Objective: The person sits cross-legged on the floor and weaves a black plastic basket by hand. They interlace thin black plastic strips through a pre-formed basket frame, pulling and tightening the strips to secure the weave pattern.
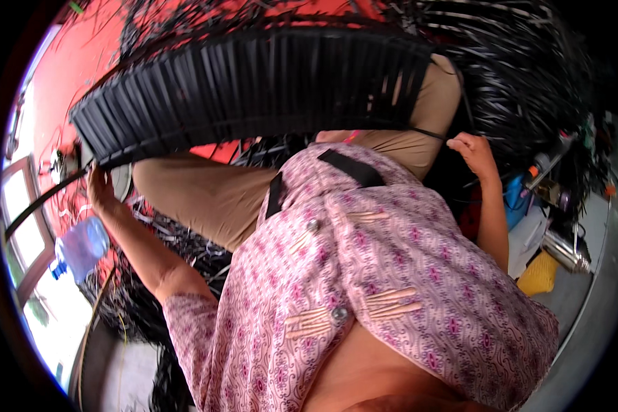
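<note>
A long, curved panel woven from black strips lies across my crossed legs, its dense ribs running from edge to edge. At its lower left corner, my left hand grips the edge with bent fingers, partly hidden by the weave. A stiff dark strip sticks out to the left beside those fingers. Off the panel's right end, my right hand pinches a thin black strip between thumb and fingers. That strip runs taut from the panel's lower edge. Small gaps show in the weave near the right end.
Loose black strips are heaped at the far right, and more lie under my left arm. A clear blue water jug stands at the left. To the right, a low table holds a metal flask and a yellow cloth-like item.
</note>
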